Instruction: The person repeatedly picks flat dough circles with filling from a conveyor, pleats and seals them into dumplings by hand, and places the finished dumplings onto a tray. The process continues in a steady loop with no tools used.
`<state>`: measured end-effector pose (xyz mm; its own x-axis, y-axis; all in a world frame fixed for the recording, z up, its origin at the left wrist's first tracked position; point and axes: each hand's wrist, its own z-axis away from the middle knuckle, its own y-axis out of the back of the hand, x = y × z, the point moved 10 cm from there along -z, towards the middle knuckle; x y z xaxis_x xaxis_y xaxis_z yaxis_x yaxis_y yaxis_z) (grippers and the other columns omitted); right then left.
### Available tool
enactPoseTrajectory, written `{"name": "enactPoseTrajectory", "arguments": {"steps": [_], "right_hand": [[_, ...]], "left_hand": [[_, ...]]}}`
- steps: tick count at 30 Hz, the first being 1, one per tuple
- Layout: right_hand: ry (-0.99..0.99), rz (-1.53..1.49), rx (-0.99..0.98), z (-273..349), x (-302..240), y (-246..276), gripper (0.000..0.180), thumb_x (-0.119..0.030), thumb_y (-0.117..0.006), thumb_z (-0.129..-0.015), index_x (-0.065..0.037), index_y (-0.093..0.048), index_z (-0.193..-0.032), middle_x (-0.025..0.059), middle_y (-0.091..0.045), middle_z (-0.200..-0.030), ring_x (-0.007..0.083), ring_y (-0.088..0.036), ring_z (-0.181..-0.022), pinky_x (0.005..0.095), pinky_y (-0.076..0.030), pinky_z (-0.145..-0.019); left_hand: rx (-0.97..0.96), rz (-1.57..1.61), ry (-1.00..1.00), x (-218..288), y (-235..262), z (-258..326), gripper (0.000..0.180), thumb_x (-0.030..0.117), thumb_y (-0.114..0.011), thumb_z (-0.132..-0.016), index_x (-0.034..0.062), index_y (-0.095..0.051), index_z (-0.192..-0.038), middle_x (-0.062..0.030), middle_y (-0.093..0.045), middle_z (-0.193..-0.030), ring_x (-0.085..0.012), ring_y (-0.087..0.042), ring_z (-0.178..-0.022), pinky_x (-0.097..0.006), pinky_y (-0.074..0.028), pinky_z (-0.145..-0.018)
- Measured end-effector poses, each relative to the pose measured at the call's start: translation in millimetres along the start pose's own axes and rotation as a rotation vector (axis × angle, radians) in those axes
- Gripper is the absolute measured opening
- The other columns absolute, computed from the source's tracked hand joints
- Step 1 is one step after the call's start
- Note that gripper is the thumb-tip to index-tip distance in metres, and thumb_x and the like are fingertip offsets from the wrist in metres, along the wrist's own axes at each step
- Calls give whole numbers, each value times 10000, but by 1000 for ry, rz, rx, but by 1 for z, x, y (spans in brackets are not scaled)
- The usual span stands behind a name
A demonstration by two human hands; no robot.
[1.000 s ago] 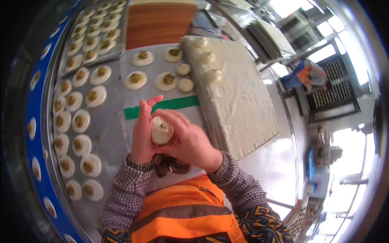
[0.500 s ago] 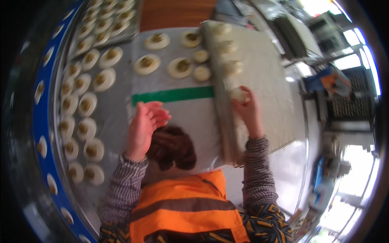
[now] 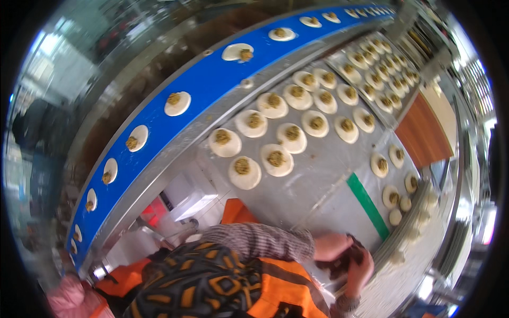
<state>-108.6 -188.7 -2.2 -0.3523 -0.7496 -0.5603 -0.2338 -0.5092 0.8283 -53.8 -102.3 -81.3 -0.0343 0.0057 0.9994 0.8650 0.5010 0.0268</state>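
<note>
Belt [image 3: 207,79]: blue plastic, smooth, matt. Table [image 3: 318,180]: brushed steel, dull sheen. Dough rounds [image 3: 245,172]: pale, matt, floury.

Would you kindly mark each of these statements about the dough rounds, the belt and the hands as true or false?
1. The dough rounds on the metal table carry a dab of brown filling. True.
2. The conveyor belt is red. False: it is blue, with filled rounds spaced along it.
3. A green stripe crosses the table. True.
4. The left hand and right hand are far apart, each on a different tray. False: they are close together at the table edge, around something dark.
5. The person wears an orange vest. True.
6. The table is bare. False: it holds rows of filled rounds.
</note>
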Motion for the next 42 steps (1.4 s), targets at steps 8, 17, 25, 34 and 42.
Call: {"name": "enactPoseTrajectory", "arguments": {"steps": [8,17,25,34,42], "right_hand": [[229,636,-542,20,-15,-1,431,-20,-486,-794,-54,-567,-1216,238,-570,-1226,448,-586,-1010,505,-501,-845],[490,404,-263,-161,-247,-53,283,-70,-687,-769,-40,-663,-1049,121,-653,-943,264,-641,-705,361,-511,-652],[928,1,-400,-235,-485,-264,279,-98,-668,-805,-57,-659,-1081,138,-674,-1019,295,-652,-860,388,-519,-757],[1294,-83,-496,-168,-587,-418,344,-116,-699,-775,-62,-658,-1112,125,-685,-1083,322,-621,-1014,413,-508,-890],[870,54,-823,-158,-583,-492,409,-282,-707,-833,8,-652,-1117,157,-699,-1018,249,-681,-862,319,-550,-747]], "left_hand": [[-357,-131,-247,59,1,35,340,186,-657,-784,-16,-599,-1051,-208,-653,-888,-375,-636,-834,-429,-509,-736],[1417,-685,66,72,490,303,315,37,-667,-818,64,-584,-1120,-96,-621,-996,-207,-596,-857,-336,-509,-786],[1157,-1132,398,33,562,359,445,116,-737,-771,67,-597,-1190,-157,-622,-1081,-326,-578,-1067,-415,-488,-925],[1316,-333,763,-32,594,499,396,280,-693,-868,-15,-645,-1128,-143,-678,-922,-178,-631,-759,-283,-507,-673],[1309,-528,795,-33,583,595,444,380,-697,-852,-15,-652,-1049,-130,-646,-930,-209,-604,-815,-310,-486,-687]]}}
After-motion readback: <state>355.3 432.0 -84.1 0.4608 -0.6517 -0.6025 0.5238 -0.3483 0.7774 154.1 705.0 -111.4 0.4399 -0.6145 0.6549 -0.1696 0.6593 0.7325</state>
